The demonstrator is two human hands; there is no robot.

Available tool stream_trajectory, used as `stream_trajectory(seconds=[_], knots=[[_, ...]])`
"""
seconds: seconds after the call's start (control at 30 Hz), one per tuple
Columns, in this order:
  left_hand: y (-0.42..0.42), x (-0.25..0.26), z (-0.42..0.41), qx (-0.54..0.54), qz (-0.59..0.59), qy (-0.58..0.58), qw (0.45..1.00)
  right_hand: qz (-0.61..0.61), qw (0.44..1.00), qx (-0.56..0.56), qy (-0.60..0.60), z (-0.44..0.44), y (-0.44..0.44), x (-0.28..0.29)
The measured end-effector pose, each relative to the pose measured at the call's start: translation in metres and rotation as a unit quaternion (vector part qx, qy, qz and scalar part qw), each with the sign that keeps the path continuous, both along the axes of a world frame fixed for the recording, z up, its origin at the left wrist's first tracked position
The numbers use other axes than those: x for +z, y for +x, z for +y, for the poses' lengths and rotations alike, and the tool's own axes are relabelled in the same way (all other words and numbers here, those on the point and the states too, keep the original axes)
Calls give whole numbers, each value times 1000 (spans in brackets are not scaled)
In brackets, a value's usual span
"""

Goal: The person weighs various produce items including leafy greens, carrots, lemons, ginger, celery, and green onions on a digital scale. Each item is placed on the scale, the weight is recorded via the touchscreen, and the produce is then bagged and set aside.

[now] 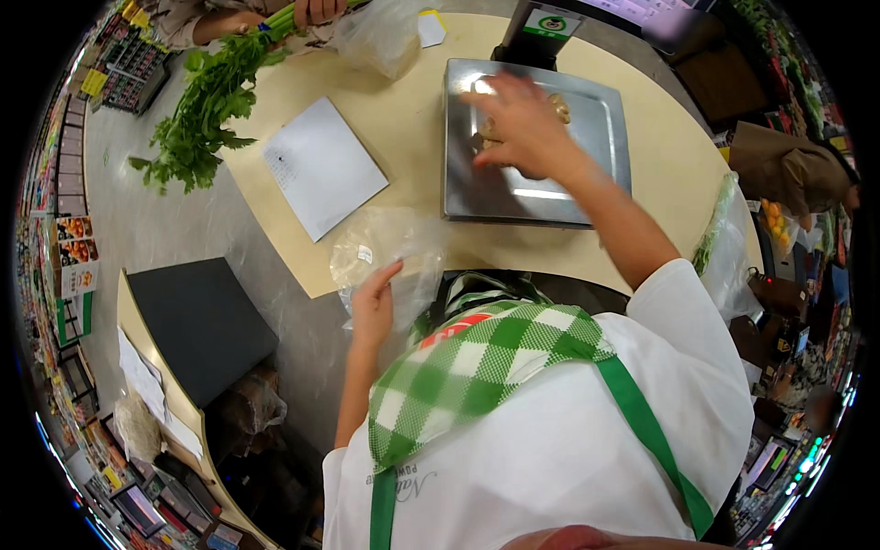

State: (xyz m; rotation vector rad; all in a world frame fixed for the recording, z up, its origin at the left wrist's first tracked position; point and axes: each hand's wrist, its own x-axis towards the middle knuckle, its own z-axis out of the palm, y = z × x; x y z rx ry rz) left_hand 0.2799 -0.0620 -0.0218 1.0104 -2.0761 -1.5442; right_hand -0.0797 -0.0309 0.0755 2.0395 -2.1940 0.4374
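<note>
My left hand (375,302) grips a clear plastic bag (412,258), which bears a small printed label and hangs against the counter's front edge. Over a stainless-steel weighing scale (474,196) on the counter, my right hand (526,130) is blurred, with its fingers spread. Knobby tan pieces that look like ginger root (560,108) lie on the scale's plate, partly hidden under that hand. Whether the fingers touch them I cannot tell.
The pale yellow counter (405,161) carries a white sheet (326,168) on the left. Across it a person's hand (320,10) holds celery (213,113) beside a plastic bag (381,38). Bagged greens (725,254) lie at the right edge. The scale's display post (536,41) rises behind.
</note>
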Motion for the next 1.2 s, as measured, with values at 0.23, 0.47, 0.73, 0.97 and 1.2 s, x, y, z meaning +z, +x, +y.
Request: stream_trajectory(seconds=[0.23,0.47,0.73,0.97,1.2], knots=[[-26,12,-30,-43,-4,-21,999,-34,955,-71,285,3,-46,-7],[-47,36,-36,-25,37,-20,999,88,962,9,257,19,-34,-6],[-40,55,-35,51,53,48,996,26,969,27,245,25,-47,-18],[-47,66,-32,94,101,56,989,-283,953,-59,95,26,-91,-34],[-48,61,-29,70,93,83,990,-577,803,-147,24,48,-95,-33]])
